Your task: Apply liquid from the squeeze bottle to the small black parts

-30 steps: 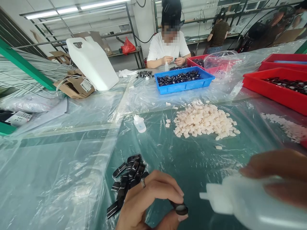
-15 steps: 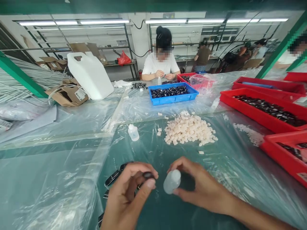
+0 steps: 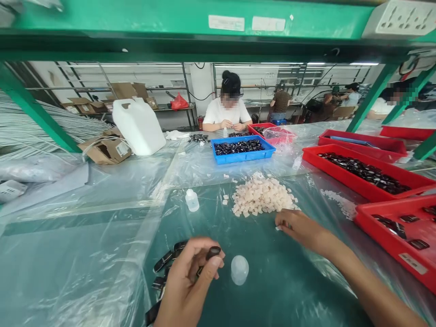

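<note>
My left hand [image 3: 192, 277] is closed around a small glossy black oval part [image 3: 213, 252], pinched between thumb and fingers; another dark piece shows partly inside the palm. My right hand [image 3: 298, 227] reaches to the front right edge of a pile of small cream-coloured pieces [image 3: 262, 195]. Its fingers are drawn together at one loose cream-coloured piece [image 3: 278, 228], which shows just under the fingertips. On the green surface between the hands stands a translucent white bottle [image 3: 240, 270]. More black parts [image 3: 163, 262] lie beside and behind my left hand.
A second small bottle [image 3: 192, 200] stands left of the pile. Beyond it is a blue tray [image 3: 243, 156] of black parts, with a co-worker [image 3: 227, 109] seated behind. Red trays [image 3: 364, 190] line the right side. A white jug [image 3: 139, 127] stands back left; a green beam [image 3: 190, 20] crosses overhead.
My right hand has let go of the bottle, which now stands on the table, and has moved forward to the cream pile. The left hand keeps its black part. The view has tilted up.
</note>
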{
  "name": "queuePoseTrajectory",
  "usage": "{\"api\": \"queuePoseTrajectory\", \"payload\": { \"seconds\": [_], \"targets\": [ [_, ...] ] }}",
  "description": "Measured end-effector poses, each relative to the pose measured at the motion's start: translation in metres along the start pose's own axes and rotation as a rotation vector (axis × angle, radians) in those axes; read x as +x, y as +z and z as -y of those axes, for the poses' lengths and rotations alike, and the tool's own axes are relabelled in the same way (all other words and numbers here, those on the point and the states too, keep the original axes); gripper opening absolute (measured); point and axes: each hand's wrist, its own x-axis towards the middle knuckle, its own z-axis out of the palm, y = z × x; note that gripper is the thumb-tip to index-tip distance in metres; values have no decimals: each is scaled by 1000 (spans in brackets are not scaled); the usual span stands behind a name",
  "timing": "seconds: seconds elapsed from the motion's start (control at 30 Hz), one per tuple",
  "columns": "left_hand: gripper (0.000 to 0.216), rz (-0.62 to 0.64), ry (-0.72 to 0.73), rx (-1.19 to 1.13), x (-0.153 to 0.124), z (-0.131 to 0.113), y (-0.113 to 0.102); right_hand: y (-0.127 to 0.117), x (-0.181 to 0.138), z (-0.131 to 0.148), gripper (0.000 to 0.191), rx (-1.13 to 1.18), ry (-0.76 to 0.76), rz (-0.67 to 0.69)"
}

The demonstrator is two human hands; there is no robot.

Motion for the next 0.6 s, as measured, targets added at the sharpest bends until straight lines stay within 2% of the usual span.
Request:
{"api": "queuePoseTrajectory", "payload": {
  "seconds": [0.13, 0.2, 0.27, 0.33, 0.4, 0.43, 0.5, 0.6],
  "targets": [
    [17, 78, 70, 4, 0, 5, -3, 7, -1, 8, 23, 13, -59, -6],
    [17, 97, 114, 8, 0, 5, -3, 5, -5, 27, 17, 72, -107, -16],
    [18, 114, 147, 2, -1, 5, -3, 3, -14, 59, 13, 157, -161, -45],
    [18, 138, 177, 2, -3, 5, -2, 6, -24, 97, 10, 254, -220, -131],
    [20, 164, 203, 12, -4, 7, -2, 13, -33, 131, 5, 367, -325, -287],
    [21, 175, 215, 19, -5, 7, -2, 17, -36, 144, 11, 401, -379, -356],
    [26, 194, 236, 32, -7, 9, -2, 25, -40, 161, 21, 424, -450, -447],
    [33, 193, 236, 78, -12, 10, -2, 35, -41, 167, 23, 400, -442, -453]
  ]
}}
